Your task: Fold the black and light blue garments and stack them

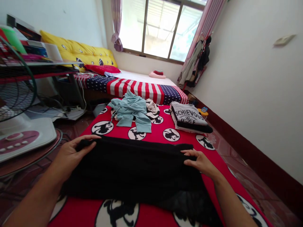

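We have our left hand (73, 151) and right hand (202, 162) each closed in a pinch on the far edge of a black garment (137, 168). The garment spreads between our hands and toward us, over a red patterned cloth (155, 135). Beyond our hands lie a crumpled teal garment (132, 107) and, farther right, folded clothes (188, 116).

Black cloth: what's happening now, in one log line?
left hand: holds black cloth, left side | right hand: holds right side | underneath: red cover
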Motion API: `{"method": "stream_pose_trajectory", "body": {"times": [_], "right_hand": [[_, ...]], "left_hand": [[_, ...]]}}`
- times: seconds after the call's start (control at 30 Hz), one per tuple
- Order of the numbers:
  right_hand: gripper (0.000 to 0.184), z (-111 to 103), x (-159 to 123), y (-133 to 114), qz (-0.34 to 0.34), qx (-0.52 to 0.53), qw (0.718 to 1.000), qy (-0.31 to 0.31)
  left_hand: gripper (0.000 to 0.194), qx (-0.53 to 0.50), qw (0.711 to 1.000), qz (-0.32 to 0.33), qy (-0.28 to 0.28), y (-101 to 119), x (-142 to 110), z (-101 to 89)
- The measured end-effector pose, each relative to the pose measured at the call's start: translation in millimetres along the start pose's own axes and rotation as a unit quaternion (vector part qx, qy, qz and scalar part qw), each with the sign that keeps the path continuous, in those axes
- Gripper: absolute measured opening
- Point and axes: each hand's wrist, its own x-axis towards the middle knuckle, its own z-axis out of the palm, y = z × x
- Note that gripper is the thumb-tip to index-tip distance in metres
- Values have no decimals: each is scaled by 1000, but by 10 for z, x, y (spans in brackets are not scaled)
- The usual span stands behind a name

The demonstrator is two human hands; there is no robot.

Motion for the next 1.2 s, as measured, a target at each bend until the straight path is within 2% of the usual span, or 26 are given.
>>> {"method": "stream_pose_trajectory", "body": {"times": [0.13, 0.2, 0.27, 0.37, 0.43, 0.5, 0.53, 0.57, 0.6, 0.63, 0.7, 0.77, 0.8, 0.87, 0.97, 1.07, 1.13, 1.2], "right_hand": [[26, 102, 144, -75, 7, 46, 997, 63], [27, 249, 230, -30, -8, 41, 995, 93], [24, 400, 297, 59, -18, -3, 994, 107], [19, 521, 330, 147, -33, -100, 984, 145], [18, 533, 314, 95, -62, -173, 961, 208], [19, 557, 284, -59, -103, -237, 926, 275], [18, 597, 266, -162, -128, -253, 914, 290], [18, 660, 245, -271, -157, -255, 910, 285], [19, 745, 220, -376, -191, -244, 916, 256], [21, 845, 190, -469, -226, -226, 925, 206], [29, 1040, 118, -590, -289, -194, 934, 80], [37, 1138, 48, -598, -326, -182, 928, -6], [38, 1126, 23, -559, -331, -182, 926, -13], [39, 973, 5, -413, -315, -176, 932, 31], [45, 547, 70, -107, -239, -163, 951, 113], [35, 170, 189, 194, -159, -148, 970, 104], [19, 33, 256, 364, -108, -130, 982, 84], [16, -31, 298, 513, -64, -117, 988, 73]], "left_hand": [[37, 63, 997, 8, 39, 5, 218, -51], [36, 159, 985, 36, 55, -74, 350, -30], [34, 302, 949, 58, 64, -189, 449, 11], [41, 477, 868, 107, 89, -321, 470, 116], [47, 514, 831, 169, 131, -322, 395, 247], [48, 482, 830, 246, 136, -260, 279, 459], [44, 447, 842, 284, 103, -221, 216, 596], [39, 405, 857, 316, 45, -186, 154, 747], [34, 363, 868, 337, -26, -164, 96, 904], [32, 330, 874, 344, -97, -159, 43, 1059], [31, 299, 872, 336, -195, -201, -39, 1321], [35, 314, 859, 331, -231, -293, -85, 1484], [37, 329, 852, 334, -234, -343, -94, 1526], [41, 355, 838, 346, -229, -426, -98, 1553], [42, 372, 830, 355, -215, -473, -94, 1533], [42, 378, 828, 359, -208, -461, -101, 1524], [46, 381, 824, 364, -208, -450, -111, 1527], [52, 385, 821, 366, -209, -440, -125, 1530]]}}
